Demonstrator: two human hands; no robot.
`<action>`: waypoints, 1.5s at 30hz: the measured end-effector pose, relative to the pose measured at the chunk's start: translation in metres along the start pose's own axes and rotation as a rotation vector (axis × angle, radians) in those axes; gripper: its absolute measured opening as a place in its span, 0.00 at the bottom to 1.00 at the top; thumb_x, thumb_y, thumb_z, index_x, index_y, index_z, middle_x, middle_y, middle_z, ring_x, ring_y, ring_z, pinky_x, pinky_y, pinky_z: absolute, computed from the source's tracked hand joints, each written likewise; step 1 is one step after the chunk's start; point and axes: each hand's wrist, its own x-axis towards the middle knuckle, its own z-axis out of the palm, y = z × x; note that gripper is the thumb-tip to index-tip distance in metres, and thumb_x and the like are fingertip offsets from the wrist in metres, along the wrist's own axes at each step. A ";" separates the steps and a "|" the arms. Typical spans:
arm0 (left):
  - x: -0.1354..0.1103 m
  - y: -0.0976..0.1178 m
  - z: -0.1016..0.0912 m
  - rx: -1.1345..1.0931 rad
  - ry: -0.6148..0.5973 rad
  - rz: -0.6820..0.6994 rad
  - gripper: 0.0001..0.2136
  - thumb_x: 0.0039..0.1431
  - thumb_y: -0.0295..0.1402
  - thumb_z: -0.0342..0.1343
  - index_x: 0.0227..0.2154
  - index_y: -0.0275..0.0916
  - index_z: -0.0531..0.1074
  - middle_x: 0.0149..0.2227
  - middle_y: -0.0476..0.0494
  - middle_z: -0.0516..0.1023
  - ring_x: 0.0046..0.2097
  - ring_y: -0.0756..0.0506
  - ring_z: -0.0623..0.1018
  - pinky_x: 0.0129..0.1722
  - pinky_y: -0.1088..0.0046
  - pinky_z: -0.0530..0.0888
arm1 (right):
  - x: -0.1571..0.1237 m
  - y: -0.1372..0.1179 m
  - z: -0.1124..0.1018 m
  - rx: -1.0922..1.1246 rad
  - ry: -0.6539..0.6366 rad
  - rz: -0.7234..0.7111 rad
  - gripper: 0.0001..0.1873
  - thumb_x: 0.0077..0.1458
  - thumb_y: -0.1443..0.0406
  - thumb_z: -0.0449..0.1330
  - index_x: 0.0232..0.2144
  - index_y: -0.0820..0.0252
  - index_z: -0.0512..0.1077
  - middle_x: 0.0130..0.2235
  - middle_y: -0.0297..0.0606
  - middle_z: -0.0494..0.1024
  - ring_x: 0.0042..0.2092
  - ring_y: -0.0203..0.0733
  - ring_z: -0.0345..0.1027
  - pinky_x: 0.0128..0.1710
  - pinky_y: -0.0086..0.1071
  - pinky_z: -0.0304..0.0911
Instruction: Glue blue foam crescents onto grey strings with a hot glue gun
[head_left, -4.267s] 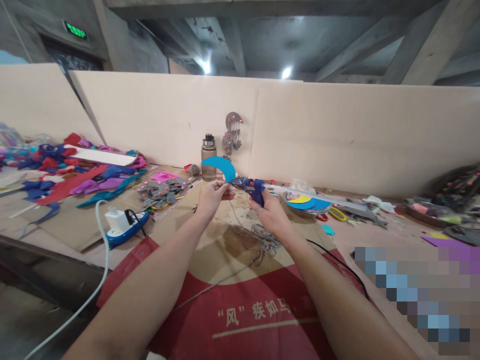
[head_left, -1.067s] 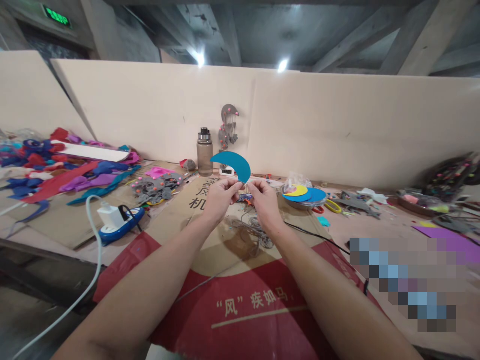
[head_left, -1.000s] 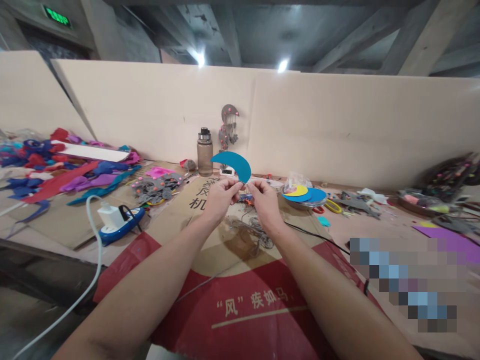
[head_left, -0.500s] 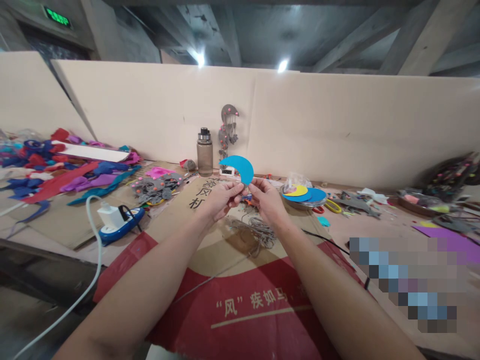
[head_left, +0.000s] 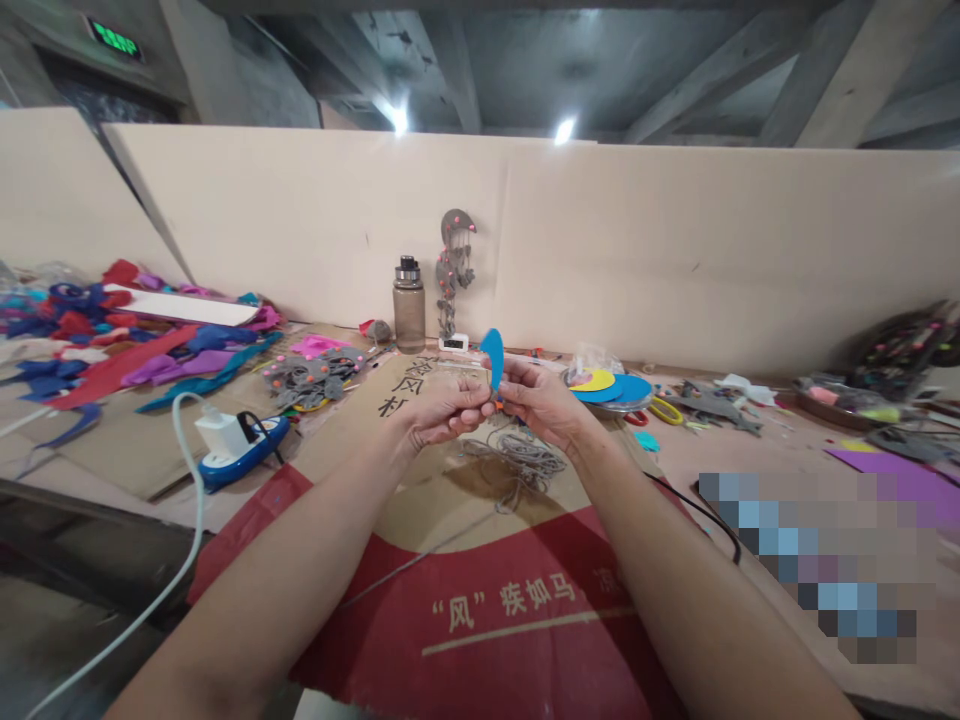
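Note:
Both my hands meet above the middle of the table and pinch a blue felt crescent (head_left: 493, 356), which stands nearly edge-on to me. My left hand (head_left: 441, 408) grips its lower end from the left, fingers closed. My right hand (head_left: 541, 400) pinches the same end from the right. A small orange bit shows between the fingertips. A tangle of grey string (head_left: 517, 466) lies on the cardboard just below the hands.
A blue power strip with a white charger (head_left: 234, 444) sits at left. Behind the hands stand a water bottle (head_left: 408, 304) and a grey felt hanging (head_left: 453, 252). Blue and yellow felt discs (head_left: 609, 388) and scissors (head_left: 666, 408) lie right; heaps of coloured felt (head_left: 112, 340) lie left.
The glue gun that my right hand held 4.3 s ago is gone from it. Both hands now pinch the crescent, which has turned from broadside to nearly edge-on and come lower.

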 end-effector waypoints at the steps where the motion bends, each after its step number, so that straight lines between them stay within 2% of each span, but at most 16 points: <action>1: -0.001 0.000 0.000 0.003 -0.009 -0.014 0.14 0.52 0.38 0.64 0.22 0.32 0.70 0.19 0.52 0.62 0.16 0.61 0.55 0.11 0.88 0.49 | 0.000 0.000 -0.001 -0.010 -0.010 0.012 0.27 0.37 0.59 0.72 0.43 0.56 0.75 0.37 0.35 0.77 0.30 0.32 0.66 0.24 0.26 0.58; 3: -0.001 -0.001 -0.002 0.004 -0.027 -0.030 0.14 0.52 0.39 0.64 0.23 0.33 0.70 0.20 0.52 0.64 0.16 0.61 0.56 0.11 0.88 0.49 | -0.001 0.000 -0.001 -0.021 -0.025 0.030 0.26 0.38 0.58 0.72 0.43 0.56 0.75 0.35 0.35 0.77 0.30 0.33 0.67 0.26 0.26 0.60; 6: 0.001 -0.003 -0.003 -0.002 -0.017 -0.006 0.13 0.50 0.38 0.65 0.26 0.33 0.71 0.21 0.51 0.67 0.16 0.60 0.58 0.11 0.88 0.49 | -0.001 0.000 -0.001 -0.011 0.001 0.006 0.22 0.36 0.59 0.72 0.37 0.57 0.75 0.32 0.32 0.75 0.30 0.33 0.67 0.27 0.27 0.60; 11: 0.008 -0.007 0.004 0.008 0.069 0.220 0.14 0.48 0.39 0.67 0.29 0.33 0.72 0.28 0.45 0.76 0.21 0.57 0.69 0.17 0.85 0.62 | 0.001 0.002 -0.002 0.026 0.152 -0.032 0.20 0.33 0.60 0.73 0.27 0.58 0.69 0.26 0.27 0.70 0.27 0.31 0.64 0.26 0.26 0.59; 16: 0.009 -0.011 0.013 0.025 0.096 0.304 0.18 0.50 0.44 0.64 0.36 0.34 0.75 0.37 0.37 0.80 0.32 0.48 0.79 0.27 0.76 0.70 | 0.004 0.005 -0.005 0.018 0.238 -0.040 0.21 0.32 0.58 0.73 0.24 0.59 0.66 0.24 0.27 0.70 0.26 0.30 0.63 0.27 0.27 0.59; 19: 0.010 -0.011 0.016 0.057 0.120 0.322 0.17 0.51 0.45 0.63 0.36 0.36 0.76 0.38 0.38 0.80 0.33 0.48 0.78 0.28 0.75 0.69 | 0.005 0.008 -0.006 -0.017 0.269 -0.046 0.21 0.34 0.57 0.73 0.23 0.59 0.65 0.24 0.28 0.70 0.26 0.30 0.62 0.26 0.27 0.57; 24: 0.013 -0.012 0.013 0.153 0.191 0.387 0.16 0.48 0.42 0.66 0.30 0.33 0.76 0.29 0.43 0.77 0.26 0.53 0.73 0.24 0.78 0.63 | 0.005 0.009 -0.002 -0.009 0.272 -0.036 0.21 0.34 0.56 0.72 0.24 0.59 0.66 0.23 0.28 0.70 0.25 0.31 0.61 0.24 0.26 0.53; 29: 0.014 -0.012 0.011 0.155 0.240 0.396 0.14 0.51 0.41 0.62 0.30 0.32 0.74 0.24 0.45 0.75 0.25 0.53 0.73 0.23 0.79 0.62 | 0.005 0.007 0.004 -0.065 0.286 -0.086 0.18 0.37 0.56 0.69 0.26 0.59 0.69 0.23 0.28 0.70 0.25 0.30 0.59 0.23 0.26 0.48; 36: 0.013 -0.012 0.010 0.129 0.285 0.415 0.10 0.54 0.37 0.60 0.29 0.32 0.73 0.25 0.45 0.76 0.23 0.54 0.71 0.22 0.79 0.62 | 0.007 0.012 0.005 -0.134 0.374 -0.142 0.15 0.37 0.57 0.68 0.26 0.60 0.72 0.26 0.28 0.70 0.24 0.29 0.54 0.25 0.27 0.50; 40: 0.014 -0.013 0.010 0.101 0.274 0.442 0.11 0.53 0.38 0.61 0.30 0.33 0.73 0.27 0.46 0.76 0.23 0.55 0.72 0.22 0.79 0.62 | 0.008 0.016 0.005 -0.140 0.409 -0.154 0.14 0.38 0.58 0.67 0.26 0.61 0.72 0.25 0.29 0.70 0.25 0.30 0.57 0.27 0.28 0.53; 45: 0.015 -0.015 0.010 0.091 0.305 0.442 0.12 0.51 0.38 0.63 0.28 0.34 0.72 0.25 0.48 0.75 0.22 0.56 0.70 0.21 0.80 0.61 | 0.011 0.023 0.004 -0.193 0.426 -0.182 0.13 0.41 0.57 0.65 0.28 0.61 0.72 0.26 0.30 0.72 0.28 0.33 0.62 0.30 0.29 0.57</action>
